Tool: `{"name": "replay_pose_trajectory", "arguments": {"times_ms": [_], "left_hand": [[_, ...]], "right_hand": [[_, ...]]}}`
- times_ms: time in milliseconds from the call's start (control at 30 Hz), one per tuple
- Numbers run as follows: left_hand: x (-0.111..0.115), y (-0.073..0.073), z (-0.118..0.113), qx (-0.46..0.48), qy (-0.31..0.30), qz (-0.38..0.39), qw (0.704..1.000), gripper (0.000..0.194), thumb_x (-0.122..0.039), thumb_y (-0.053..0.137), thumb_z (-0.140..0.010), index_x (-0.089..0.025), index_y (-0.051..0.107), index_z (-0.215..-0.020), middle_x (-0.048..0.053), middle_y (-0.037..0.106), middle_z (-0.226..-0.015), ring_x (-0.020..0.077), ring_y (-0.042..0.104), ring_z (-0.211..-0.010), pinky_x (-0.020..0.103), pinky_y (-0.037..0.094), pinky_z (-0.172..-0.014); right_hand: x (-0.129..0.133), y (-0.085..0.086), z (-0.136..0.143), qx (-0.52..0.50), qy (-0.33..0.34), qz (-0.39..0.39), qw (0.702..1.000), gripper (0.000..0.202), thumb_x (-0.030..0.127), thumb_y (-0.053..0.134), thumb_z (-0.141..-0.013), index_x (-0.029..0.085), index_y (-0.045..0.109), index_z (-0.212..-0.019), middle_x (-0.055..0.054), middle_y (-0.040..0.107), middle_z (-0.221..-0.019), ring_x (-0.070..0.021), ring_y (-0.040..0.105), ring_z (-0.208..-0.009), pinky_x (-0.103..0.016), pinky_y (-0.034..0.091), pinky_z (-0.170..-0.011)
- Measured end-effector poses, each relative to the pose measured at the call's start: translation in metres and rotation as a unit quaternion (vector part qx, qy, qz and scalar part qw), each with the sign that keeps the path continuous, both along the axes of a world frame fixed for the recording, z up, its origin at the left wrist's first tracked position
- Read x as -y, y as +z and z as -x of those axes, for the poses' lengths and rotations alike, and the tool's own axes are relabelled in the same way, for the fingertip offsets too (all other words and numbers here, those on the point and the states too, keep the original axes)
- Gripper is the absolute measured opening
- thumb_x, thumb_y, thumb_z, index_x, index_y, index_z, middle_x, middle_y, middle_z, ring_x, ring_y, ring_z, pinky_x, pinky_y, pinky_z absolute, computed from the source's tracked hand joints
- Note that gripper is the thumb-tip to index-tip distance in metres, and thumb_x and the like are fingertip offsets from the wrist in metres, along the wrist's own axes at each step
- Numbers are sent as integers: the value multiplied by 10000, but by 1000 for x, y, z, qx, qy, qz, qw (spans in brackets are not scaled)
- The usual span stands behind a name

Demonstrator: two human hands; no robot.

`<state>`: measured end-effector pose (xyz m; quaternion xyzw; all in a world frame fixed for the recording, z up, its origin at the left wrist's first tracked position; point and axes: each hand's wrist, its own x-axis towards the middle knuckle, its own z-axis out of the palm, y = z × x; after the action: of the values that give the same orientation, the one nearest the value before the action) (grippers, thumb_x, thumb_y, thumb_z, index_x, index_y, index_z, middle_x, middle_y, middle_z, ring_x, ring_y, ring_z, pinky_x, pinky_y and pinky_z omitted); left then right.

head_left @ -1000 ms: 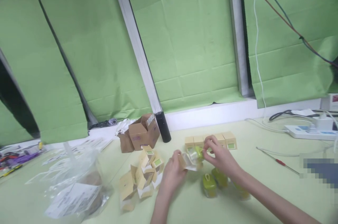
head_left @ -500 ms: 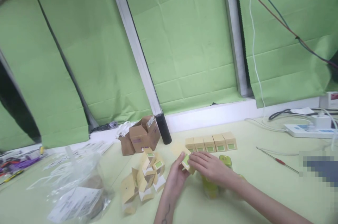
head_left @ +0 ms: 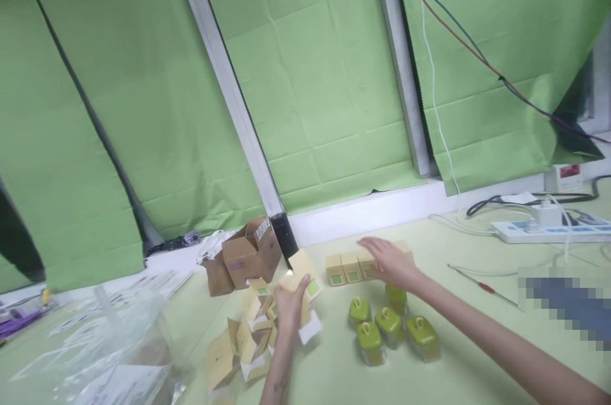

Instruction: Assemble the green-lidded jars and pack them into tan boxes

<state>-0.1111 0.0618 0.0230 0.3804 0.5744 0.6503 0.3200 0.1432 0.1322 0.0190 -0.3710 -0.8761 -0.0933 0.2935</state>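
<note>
Your left hand (head_left: 289,309) pinched a cream carton (head_left: 311,287) between thumb and fingers, beside the pile of opened cartons (head_left: 241,348). Your right hand (head_left: 394,262) had its fingers stretched out over the row of cartons (head_left: 352,270); contact there could not be determined. The held carton was judged light, thin card, stiff along its folds but easily creased; opposite side walls offered the soundest hold. The green-lidded containers (head_left: 389,327) looked smooth and probably slippery. Half a second earlier, your hands met at one carton; now they stood apart, and five containers showed, previously mostly covered.
</note>
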Motion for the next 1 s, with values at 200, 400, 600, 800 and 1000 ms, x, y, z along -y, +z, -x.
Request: {"name": "replay_pose_trajectory", "arguments": {"times_ms": [200, 400, 600, 800, 1000], "left_hand": [[-6, 19, 30, -256, 151, 37, 954, 820, -155, 726, -495, 6, 346, -1203, 362, 251, -1367, 478, 59, -1333, 620, 66, -1033], [0, 20, -29, -402, 45, -37, 914, 653, -318, 562, -739, -98, 301, -1295, 210, 276, -1417, 312, 161, -1359, 484, 137, -1096], [27, 10, -105, -470, -259, -126, 834, 706, -307, 573, -780, -257, 201, -1379, 112, 332, -1419, 277, 305, -1307, 471, 297, -1042], [42, 3, -100, -508, -212, -115, 827, 474, -140, 555, -734, -226, 393, -1171, 95, 519, -1083, 257, 519, -1003, 393, 468, -778], [52, -14, -108, -588, -188, -206, 759, 277, -131, 488, -779, -202, 353, -1010, 104, 505, -999, 228, 528, -831, 361, 467, -642]], "right_hand": [[-38, 6, -61, 35, -134, 131, 982, 285, 290, 545, -895, 164, 540, -1150, -70, 577, -1155, -202, 601, -955, -408, 507, -799], [8, 29, -78, 21, -120, 140, 983, 268, 306, 558, -883, 150, 557, -1100, -63, 598, -1092, -196, 604, -920, -398, 499, -786], [80, 40, -45, -64, -33, 116, 991, 476, 292, 737, -678, 207, 476, -1067, -45, 634, -963, -200, 615, -807, -274, 478, -623], [114, 24, -35, -107, 96, 111, 983, 108, 280, 591, -813, 226, 504, -783, -40, 622, -917, -190, 604, -799, -291, 471, -678], [112, 5, -33, -36, 28, 46, 998, 191, 197, 480, -814, 268, 560, -971, -25, 584, -956, -74, 470, -404, -222, 336, -399]]}}
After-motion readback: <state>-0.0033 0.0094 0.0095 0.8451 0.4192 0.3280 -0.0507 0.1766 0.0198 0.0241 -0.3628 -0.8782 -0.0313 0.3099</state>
